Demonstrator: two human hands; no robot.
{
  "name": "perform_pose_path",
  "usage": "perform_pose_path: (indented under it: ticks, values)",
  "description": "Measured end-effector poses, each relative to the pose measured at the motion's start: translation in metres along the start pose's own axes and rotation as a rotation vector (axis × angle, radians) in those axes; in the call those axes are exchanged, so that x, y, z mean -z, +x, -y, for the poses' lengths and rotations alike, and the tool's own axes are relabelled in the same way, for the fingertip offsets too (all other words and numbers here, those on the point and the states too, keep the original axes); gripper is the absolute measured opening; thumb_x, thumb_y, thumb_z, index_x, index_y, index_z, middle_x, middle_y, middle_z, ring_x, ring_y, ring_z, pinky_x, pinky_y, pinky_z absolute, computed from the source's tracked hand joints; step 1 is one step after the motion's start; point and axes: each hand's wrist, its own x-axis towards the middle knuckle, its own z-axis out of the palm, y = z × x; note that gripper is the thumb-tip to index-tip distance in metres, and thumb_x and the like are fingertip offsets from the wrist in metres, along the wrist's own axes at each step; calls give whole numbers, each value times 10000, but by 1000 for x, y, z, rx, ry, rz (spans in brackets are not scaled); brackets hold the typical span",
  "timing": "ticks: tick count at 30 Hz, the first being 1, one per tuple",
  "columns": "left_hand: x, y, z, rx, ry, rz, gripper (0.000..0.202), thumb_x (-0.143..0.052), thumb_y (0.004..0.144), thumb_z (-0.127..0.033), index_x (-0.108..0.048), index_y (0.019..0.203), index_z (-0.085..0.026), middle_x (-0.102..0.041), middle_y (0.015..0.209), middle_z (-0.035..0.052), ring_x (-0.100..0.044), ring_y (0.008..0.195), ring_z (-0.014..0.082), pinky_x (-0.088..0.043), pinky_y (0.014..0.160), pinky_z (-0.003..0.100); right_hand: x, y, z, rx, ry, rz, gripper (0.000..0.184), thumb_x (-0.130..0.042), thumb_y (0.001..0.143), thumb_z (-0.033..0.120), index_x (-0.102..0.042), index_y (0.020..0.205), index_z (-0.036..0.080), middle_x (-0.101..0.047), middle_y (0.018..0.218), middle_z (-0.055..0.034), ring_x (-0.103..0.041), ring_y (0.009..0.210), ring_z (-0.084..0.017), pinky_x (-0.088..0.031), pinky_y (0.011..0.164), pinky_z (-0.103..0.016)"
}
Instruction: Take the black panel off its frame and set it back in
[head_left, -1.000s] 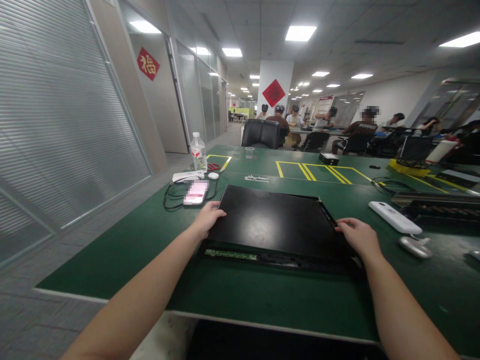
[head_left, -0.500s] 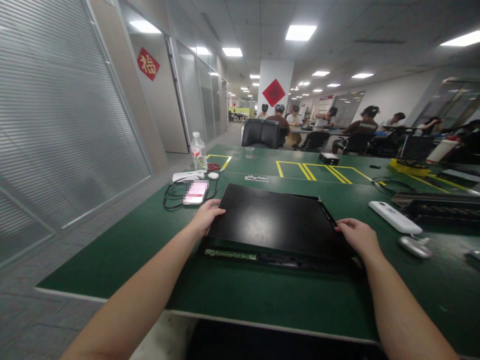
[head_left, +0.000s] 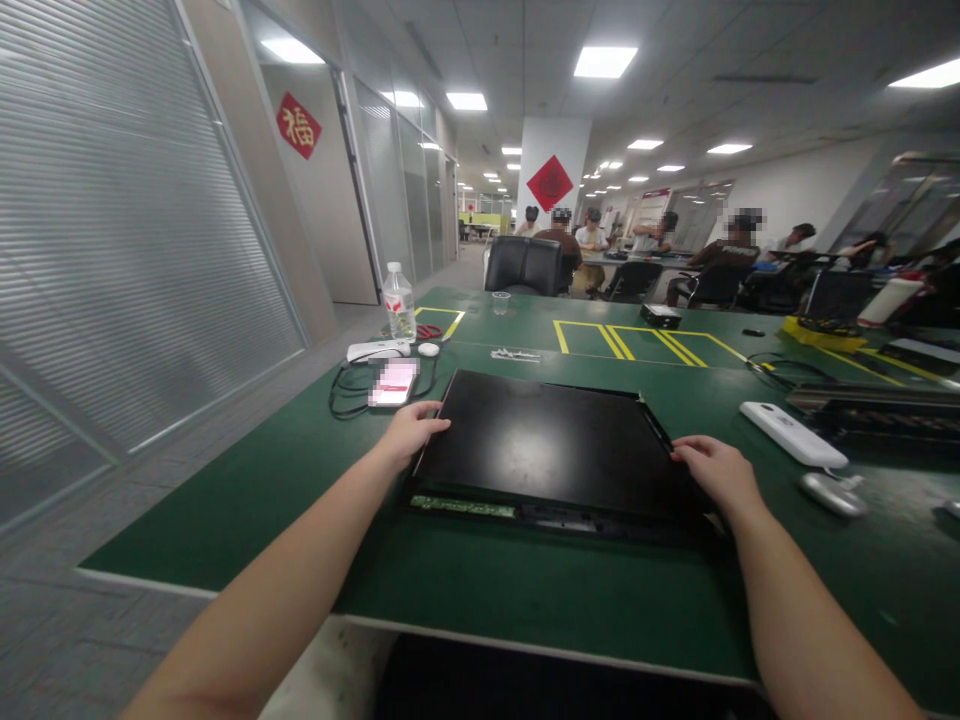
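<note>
A flat black display panel (head_left: pixel 547 440) lies on the green table (head_left: pixel 480 590) in front of me, with a thin green circuit strip (head_left: pixel 461 506) along its near edge. My left hand (head_left: pixel 411 432) grips the panel's left edge, fingers curled over it. On the right edge rests my right hand (head_left: pixel 716 472), its fingers curled around the panel's side.
Left of the panel lie a phone (head_left: pixel 391 383), a black cable (head_left: pixel 346 395), a white device (head_left: pixel 377 350) and a water bottle (head_left: pixel 398 302). To the right sit a white remote-like device (head_left: pixel 792 433), a silver mouse (head_left: pixel 832 493) and a long dark bar (head_left: pixel 870 400). People sit at far tables.
The view shifted slightly; both hands stay on the panel's edges and the panel has barely moved.
</note>
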Motion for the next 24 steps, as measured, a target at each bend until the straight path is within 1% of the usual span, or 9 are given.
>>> perform_pose_path:
  ticks: [4,8,12,16,20,22,24]
  values:
    - [-1,1,2,-16,54,0,419,-880,473,-145,-746,870,-162,-722,714,13,-666,649,202,-511,654,315,-1,1,-1,-5,3,-11,234,-617,694,360,-790,806,250,-765,793,-53,-690,802,-257,-486,737,-355]
    - [1,1,5,-13,78,44,374,-869,491,-166,-739,842,-166,-716,707,21,-668,663,216,-506,665,321,-3,2,-2,6,22,-16,233,-623,668,370,-785,783,249,-748,749,-51,-684,772,-254,-494,739,-357]
    - [1,0,6,-24,120,65,290,-837,516,-157,-725,783,-168,-707,708,28,-662,676,220,-505,670,319,-4,2,-2,3,27,-3,228,-628,664,374,-782,775,249,-752,772,-56,-680,777,-252,-501,766,-364]
    - [1,-2,6,-108,197,76,201,-793,533,-148,-723,716,-188,-675,717,9,-647,707,209,-490,676,296,-4,2,-4,-1,63,1,246,-611,676,388,-782,791,254,-783,833,-57,-681,778,-257,-502,773,-384]
    - [0,-2,7,-150,219,74,221,-823,514,-168,-710,702,-198,-676,743,11,-659,758,224,-504,708,305,-5,2,-7,-28,141,-10,266,-606,678,403,-779,803,246,-798,833,-68,-686,757,-264,-505,777,-400]
    - [-1,-2,7,-131,189,67,261,-835,506,-173,-713,735,-199,-694,745,13,-674,773,234,-519,715,313,-6,3,-7,-33,156,-14,266,-609,676,405,-778,805,246,-801,830,-70,-692,763,-269,-506,776,-404]
    - [-1,-2,6,-100,124,49,330,-848,503,-173,-727,810,-195,-724,778,22,-696,799,247,-538,732,327,-6,3,-8,-39,154,-16,262,-613,676,403,-779,806,248,-803,833,-67,-697,774,-274,-504,781,-409]
